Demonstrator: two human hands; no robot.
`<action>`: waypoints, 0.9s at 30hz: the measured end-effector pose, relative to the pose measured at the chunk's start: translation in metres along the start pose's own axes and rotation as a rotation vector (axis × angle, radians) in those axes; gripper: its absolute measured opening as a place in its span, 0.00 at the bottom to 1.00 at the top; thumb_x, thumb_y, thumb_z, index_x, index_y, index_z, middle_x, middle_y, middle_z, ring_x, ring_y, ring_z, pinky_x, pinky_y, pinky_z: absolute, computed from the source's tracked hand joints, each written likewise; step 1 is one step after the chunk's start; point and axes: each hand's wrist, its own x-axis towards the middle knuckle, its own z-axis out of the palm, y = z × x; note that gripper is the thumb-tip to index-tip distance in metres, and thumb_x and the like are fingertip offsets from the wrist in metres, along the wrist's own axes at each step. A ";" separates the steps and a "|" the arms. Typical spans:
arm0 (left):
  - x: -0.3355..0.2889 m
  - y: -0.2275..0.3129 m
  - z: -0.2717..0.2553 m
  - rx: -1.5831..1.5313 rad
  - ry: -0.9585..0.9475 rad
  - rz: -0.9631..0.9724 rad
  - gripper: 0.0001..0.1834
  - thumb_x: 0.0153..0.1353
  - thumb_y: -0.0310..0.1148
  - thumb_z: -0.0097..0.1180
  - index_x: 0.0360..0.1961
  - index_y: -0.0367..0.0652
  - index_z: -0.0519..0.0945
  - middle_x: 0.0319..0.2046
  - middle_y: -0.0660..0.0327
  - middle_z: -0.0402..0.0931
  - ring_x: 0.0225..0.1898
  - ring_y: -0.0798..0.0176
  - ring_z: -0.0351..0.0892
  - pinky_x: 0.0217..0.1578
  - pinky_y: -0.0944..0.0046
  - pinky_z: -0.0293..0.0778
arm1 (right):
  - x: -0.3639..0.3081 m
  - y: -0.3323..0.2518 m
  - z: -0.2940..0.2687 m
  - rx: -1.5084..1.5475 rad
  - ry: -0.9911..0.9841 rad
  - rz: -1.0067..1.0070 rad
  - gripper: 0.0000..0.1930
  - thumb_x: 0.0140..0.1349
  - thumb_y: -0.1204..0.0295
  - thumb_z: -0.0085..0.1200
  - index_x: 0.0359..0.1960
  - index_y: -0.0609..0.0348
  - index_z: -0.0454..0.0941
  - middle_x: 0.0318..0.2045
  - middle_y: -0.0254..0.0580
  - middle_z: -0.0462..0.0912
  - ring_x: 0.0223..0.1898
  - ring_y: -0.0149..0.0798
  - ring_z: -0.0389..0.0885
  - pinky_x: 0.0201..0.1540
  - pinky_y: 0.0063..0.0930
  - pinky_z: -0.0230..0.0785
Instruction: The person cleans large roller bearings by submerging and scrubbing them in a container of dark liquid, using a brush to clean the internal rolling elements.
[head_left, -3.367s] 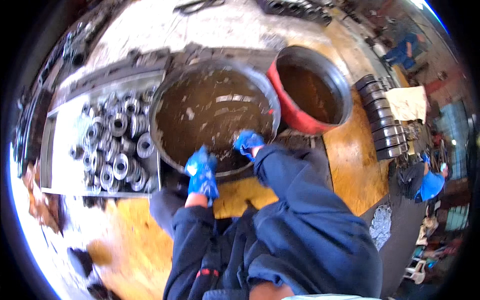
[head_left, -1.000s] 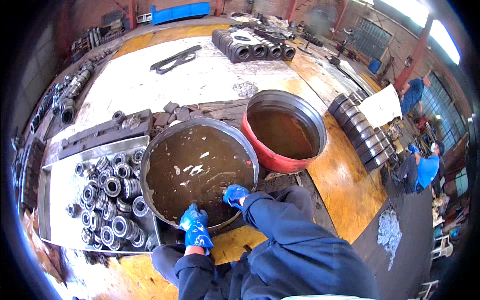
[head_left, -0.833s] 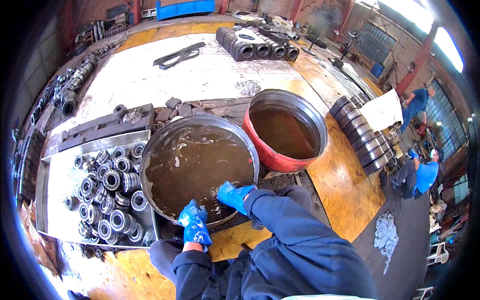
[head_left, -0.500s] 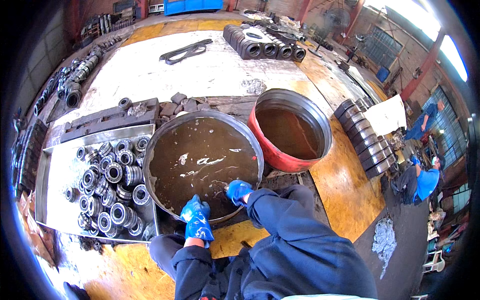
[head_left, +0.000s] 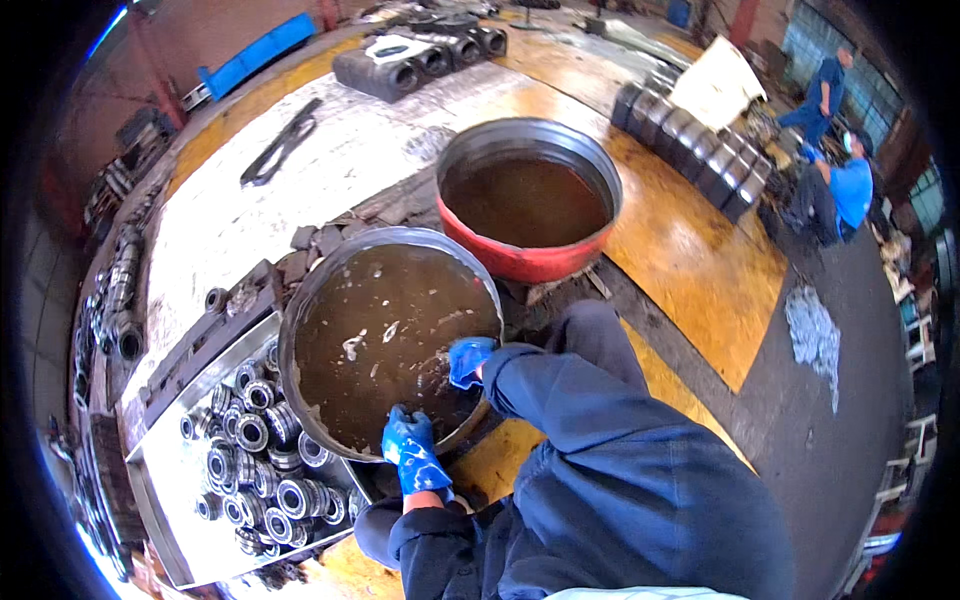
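Note:
A round metal tub [head_left: 290, 350] of murky brown liquid stands before me, with pale foam patches afloat. My left hand [head_left: 412, 445], in a wet blue glove, is curled over the liquid just inside the near rim. At the tub's right side, my right hand [head_left: 468, 362], gloved likewise, is bent down toward the liquid with its fingers closed. What either hand holds is hidden. Left of the tub, a shallow metal tray [head_left: 160, 515] carries a heap of steel bearings [head_left: 252, 432].
Behind the tub stands a red drum [head_left: 530, 262] with brown liquid. Dark cylindrical parts [head_left: 690, 145] form a row at right, near two people [head_left: 850, 190] in blue. A grey rag [head_left: 812, 335] lies on the floor. Dark blocks [head_left: 400, 75] sit farther back.
The view has swung to the right and tilted, so the tub and tray appear turned. Both hands remain at the tub, the left lower in view and the right slightly higher.

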 end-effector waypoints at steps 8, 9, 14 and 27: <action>0.002 -0.007 0.008 -0.035 -0.002 0.064 0.14 0.55 0.43 0.56 0.37 0.47 0.83 0.34 0.46 0.84 0.39 0.38 0.83 0.42 0.43 0.78 | -0.005 -0.015 -0.004 0.018 0.015 0.009 0.05 0.48 0.65 0.62 0.21 0.50 0.86 0.20 0.46 0.81 0.25 0.45 0.81 0.28 0.41 0.71; -0.001 -0.001 0.002 -0.038 -0.010 0.074 0.14 0.55 0.42 0.56 0.37 0.47 0.83 0.34 0.45 0.84 0.39 0.38 0.83 0.42 0.43 0.77 | -0.003 -0.014 -0.004 0.027 0.019 0.010 0.05 0.48 0.66 0.62 0.21 0.49 0.85 0.20 0.46 0.81 0.25 0.45 0.81 0.28 0.40 0.71; 0.007 -0.004 0.006 -0.001 -0.037 0.075 0.16 0.53 0.43 0.57 0.39 0.47 0.84 0.36 0.45 0.84 0.41 0.39 0.84 0.43 0.43 0.78 | 0.001 -0.017 -0.008 0.080 0.046 -0.004 0.04 0.48 0.66 0.62 0.21 0.49 0.85 0.20 0.46 0.80 0.25 0.44 0.81 0.28 0.39 0.70; 0.010 -0.031 0.012 0.004 -0.045 0.068 0.17 0.53 0.44 0.57 0.41 0.47 0.85 0.36 0.46 0.85 0.40 0.39 0.84 0.42 0.44 0.79 | -0.008 -0.024 -0.007 0.383 0.112 -0.016 0.04 0.47 0.68 0.62 0.19 0.49 0.82 0.18 0.44 0.78 0.25 0.43 0.79 0.28 0.37 0.68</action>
